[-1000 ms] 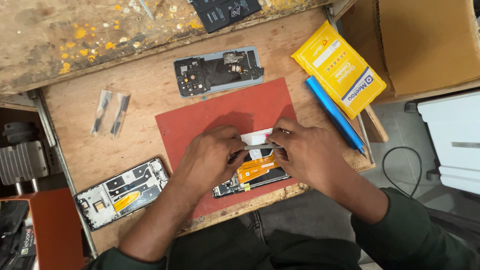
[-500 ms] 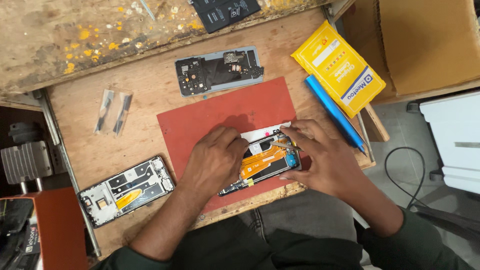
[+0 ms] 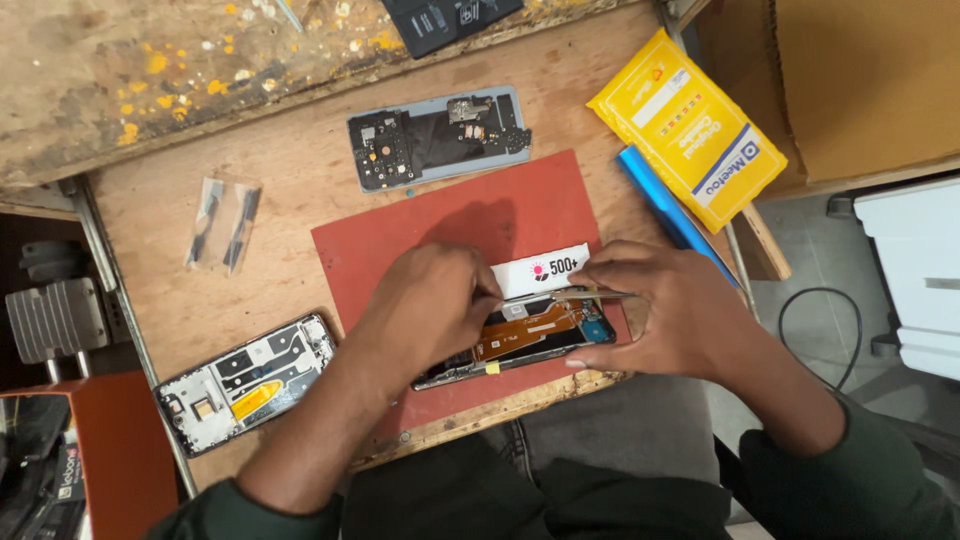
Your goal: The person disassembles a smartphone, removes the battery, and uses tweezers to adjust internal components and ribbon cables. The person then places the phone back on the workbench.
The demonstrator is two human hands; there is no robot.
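An opened phone (image 3: 520, 345) with an orange flex cable lies on the red mat (image 3: 470, 215) near the bench's front edge. My left hand (image 3: 430, 310) rests over the phone's left half and pinches thin metal tweezers (image 3: 565, 295), which lie level across the phone's top edge. My right hand (image 3: 680, 315) cups the phone's right end, its fingertips touching the tweezers' far tip. A small white label card (image 3: 540, 268) sits just behind the phone, between both hands.
A grey phone back with circuit boards (image 3: 435, 135) lies behind the mat. Another phone frame (image 3: 245, 380) sits front left, and a clear bag of strips (image 3: 222, 225) lies left. A yellow packet (image 3: 690, 125) and a blue tool (image 3: 665, 215) lie right. An orange box (image 3: 80, 470) stands at the lower left.
Both hands have shifted over the phone. The orange cable is more exposed, and the tweezers now span between my two hands along the phone's top edge.
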